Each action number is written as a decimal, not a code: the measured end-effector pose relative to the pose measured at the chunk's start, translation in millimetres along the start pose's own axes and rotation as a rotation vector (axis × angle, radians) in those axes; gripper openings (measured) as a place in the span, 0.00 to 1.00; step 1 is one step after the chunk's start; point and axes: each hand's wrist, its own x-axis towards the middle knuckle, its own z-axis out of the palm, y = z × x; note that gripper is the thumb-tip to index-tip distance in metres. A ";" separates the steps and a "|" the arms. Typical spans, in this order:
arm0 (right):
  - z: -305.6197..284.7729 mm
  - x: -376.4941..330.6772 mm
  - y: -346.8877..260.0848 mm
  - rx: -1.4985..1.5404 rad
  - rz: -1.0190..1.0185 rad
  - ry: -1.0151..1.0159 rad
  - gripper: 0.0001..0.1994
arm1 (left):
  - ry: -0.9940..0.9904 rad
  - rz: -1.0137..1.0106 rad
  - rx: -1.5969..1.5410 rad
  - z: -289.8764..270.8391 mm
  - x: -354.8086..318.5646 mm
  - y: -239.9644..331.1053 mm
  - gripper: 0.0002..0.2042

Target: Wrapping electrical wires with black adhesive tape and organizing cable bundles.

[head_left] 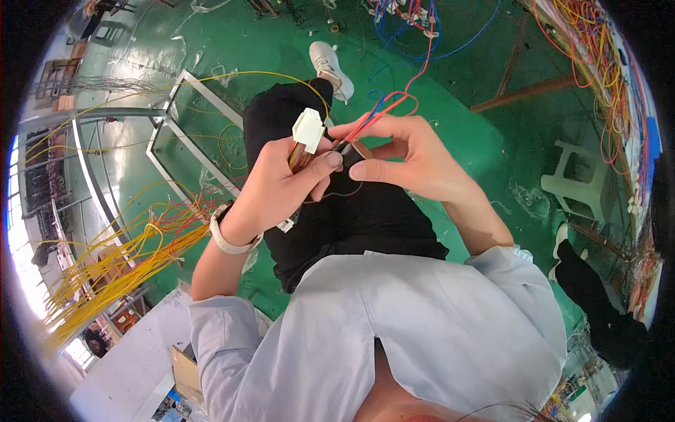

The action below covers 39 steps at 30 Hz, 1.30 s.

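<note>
My left hand point(278, 184) is closed around a bundle of wires that ends in a white plastic connector point(308, 131), which sticks up above its fingers. Its thumb presses against a small black piece point(349, 156) between both hands; its exact kind is hard to make out. From the other side, my right hand point(415, 158) pinches that black piece between thumb and fingers. Red and blue wires point(380, 111) run from the pinch up toward the far side. A yellow wire point(278, 74) arcs away to the left from near the connector.
Bundled yellow wires point(133, 271) lie on a rack at left, near a white metal frame point(183, 133). On the right are a wire-covered board point(598, 49), a pale green stool point(578, 181) and another person's black-clad leg point(594, 299). Wire scraps litter the green floor point(450, 133).
</note>
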 end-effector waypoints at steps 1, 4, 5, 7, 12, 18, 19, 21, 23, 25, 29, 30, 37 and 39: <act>-0.8 -0.7 -0.3 0.008 -0.022 0.013 0.20 | -0.021 0.005 -0.068 0.4 0.8 -0.1 0.07; -14.7 2.7 6.1 -0.177 -0.157 -0.020 0.18 | -0.113 -0.111 -0.165 -1.2 -0.8 -4.1 0.09; -12.9 4.9 8.0 -0.136 -0.179 0.018 0.16 | -0.169 -0.108 -0.160 -1.9 -1.0 -4.5 0.12; -8.7 6.7 11.8 -0.218 -0.248 0.095 0.16 | -0.213 -0.099 -0.127 4.0 -6.4 1.8 0.14; 9.6 14.0 11.2 0.061 -0.233 0.234 0.19 | -0.259 -0.102 -0.295 3.6 -9.5 8.9 0.15; -7.5 19.1 2.8 0.488 0.066 -0.043 0.24 | -0.246 -0.229 -0.389 0.7 -7.6 -1.2 0.15; -4.9 17.3 -2.1 0.538 0.105 -0.009 0.22 | -0.249 -0.231 -0.389 0.4 -6.7 -1.3 0.15; -4.2 18.3 -0.9 0.471 0.133 -0.005 0.16 | -0.186 -0.269 -0.371 -0.5 -4.2 -1.4 0.15; -1.4 16.3 -1.7 0.405 0.104 -0.009 0.15 | -0.150 -0.282 -0.357 -2.0 -3.8 -3.5 0.15; 2.0 15.0 -1.1 0.397 0.061 -0.015 0.14 | -0.159 -0.252 -0.361 -1.3 -4.1 -4.6 0.15; 0.9 14.7 1.3 0.223 -0.061 0.025 0.15 | -0.120 -0.270 -0.386 -6.5 -5.8 -7.1 0.16; -1.0 14.4 -1.7 0.203 -0.038 -0.008 0.18 | -0.121 -0.271 -0.388 -7.4 -7.7 -7.3 0.16; -8.3 23.3 16.9 0.024 -0.242 0.127 0.24 | -0.291 -0.237 -0.462 -2.3 -11.8 -6.3 0.16; 1.5 24.8 15.9 -0.050 -0.304 0.324 0.20 | -0.286 -0.302 -0.572 -1.6 -10.0 -7.6 0.16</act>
